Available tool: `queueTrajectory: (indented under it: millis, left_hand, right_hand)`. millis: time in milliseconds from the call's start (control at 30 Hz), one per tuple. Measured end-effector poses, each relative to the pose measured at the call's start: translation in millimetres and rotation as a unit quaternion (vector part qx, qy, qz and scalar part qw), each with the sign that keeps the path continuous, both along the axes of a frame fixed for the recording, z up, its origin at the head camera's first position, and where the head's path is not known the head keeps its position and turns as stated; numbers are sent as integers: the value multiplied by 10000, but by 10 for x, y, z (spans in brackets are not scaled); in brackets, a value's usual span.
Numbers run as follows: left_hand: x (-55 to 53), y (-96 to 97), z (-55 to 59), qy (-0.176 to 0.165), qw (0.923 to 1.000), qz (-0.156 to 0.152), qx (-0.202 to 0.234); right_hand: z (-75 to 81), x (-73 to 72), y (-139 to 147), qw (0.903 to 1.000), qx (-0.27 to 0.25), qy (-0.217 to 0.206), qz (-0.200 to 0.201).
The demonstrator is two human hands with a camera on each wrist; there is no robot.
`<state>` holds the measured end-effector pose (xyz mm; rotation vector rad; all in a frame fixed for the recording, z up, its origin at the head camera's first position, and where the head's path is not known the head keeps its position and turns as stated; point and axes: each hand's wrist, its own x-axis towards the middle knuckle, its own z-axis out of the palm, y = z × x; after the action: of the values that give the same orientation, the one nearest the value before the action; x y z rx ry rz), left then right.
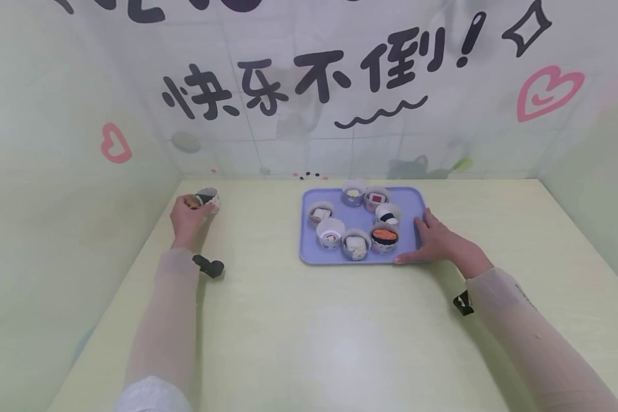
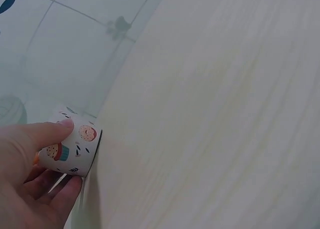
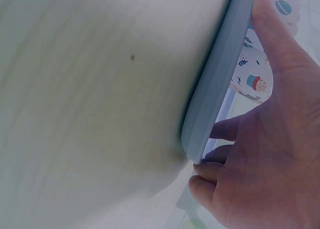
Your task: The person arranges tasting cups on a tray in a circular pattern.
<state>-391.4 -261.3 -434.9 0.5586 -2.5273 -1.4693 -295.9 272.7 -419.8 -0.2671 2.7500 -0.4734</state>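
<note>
At the far left of the table, my left hand (image 1: 187,220) holds a small paper cup (image 2: 75,144) printed with cupcakes, thumb on its near side and fingers beneath. Dark and orange-brown sushi-like food (image 1: 204,198) shows at the cup in the head view. My right hand (image 1: 438,239) grips the right front corner of a blue tray (image 1: 309,252), thumb along the front rim and fingers over the right rim. Several paper cups stand on the tray, holding sushi-like pieces, among them an orange-topped piece (image 1: 384,236) and a white piece with a dark band (image 1: 388,218).
The pale wooden table (image 1: 309,343) meets a printed back wall (image 1: 309,154) just behind the tray. Side walls (image 1: 82,229) bound it left and right. A wide stretch of tabletop lies between the left hand and the tray. Black wrist-worn pieces (image 1: 210,266) hang by both sleeves.
</note>
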Motion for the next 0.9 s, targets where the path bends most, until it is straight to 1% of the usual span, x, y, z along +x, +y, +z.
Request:
queueTrajectory:
  millis: [100,200,433,533,733,900]
  left_hand:
    - [-16,-10,-7,57,10000,2,-72]
    - [-33,15,10,100,9999,-57,-65]
    - [-65,151,83,188,9994,-290,-59]
    - [-94,236,106,227,9986,-447,-162]
    - [-145,420,133,243,9961,-837,-136]
    - [-149,570,154,329,9920,-1194,-235]
  right_hand:
    - [0,-1,-2,10000,15,48,28]
    - [-5,-7,4,10000,20,66,17]
    - [-18,-11,3,10000,27,29,21]
    - [-20,-10,2,10000,36,24,9]
    - [-23,-2,10,10000,25,24,-5]
    - [-26,0,9,10000,-18,33,8]
